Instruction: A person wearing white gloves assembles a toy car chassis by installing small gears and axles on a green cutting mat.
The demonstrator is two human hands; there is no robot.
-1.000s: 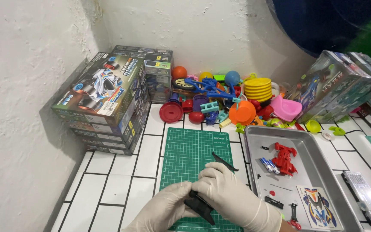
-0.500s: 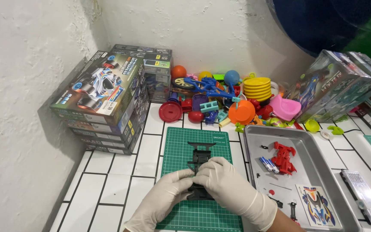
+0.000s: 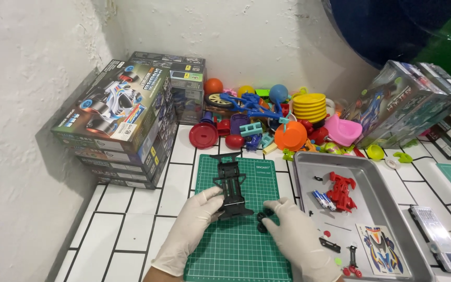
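Observation:
A black toy-car chassis (image 3: 229,185) lies lengthwise on a green cutting mat (image 3: 241,245). My left hand (image 3: 198,214), in a white glove, touches the chassis's near left corner with its fingertips. My right hand (image 3: 293,232), also gloved, rests on the mat with its fingers on small black wheels (image 3: 263,218) just right of the chassis. Whether those fingers grip the wheels is unclear.
A metal tray (image 3: 387,209) at right holds a red part (image 3: 342,189), batteries (image 3: 321,199), a sticker sheet (image 3: 379,248) and small pieces. Stacked kit boxes (image 3: 123,122) stand at left, more boxes (image 3: 413,102) at right. Colourful plastic toys (image 3: 277,120) crowd the back wall.
The chassis has gone from between both hands onto the mat, farther from me. My hands have spread apart, the right one moving to the small wheels.

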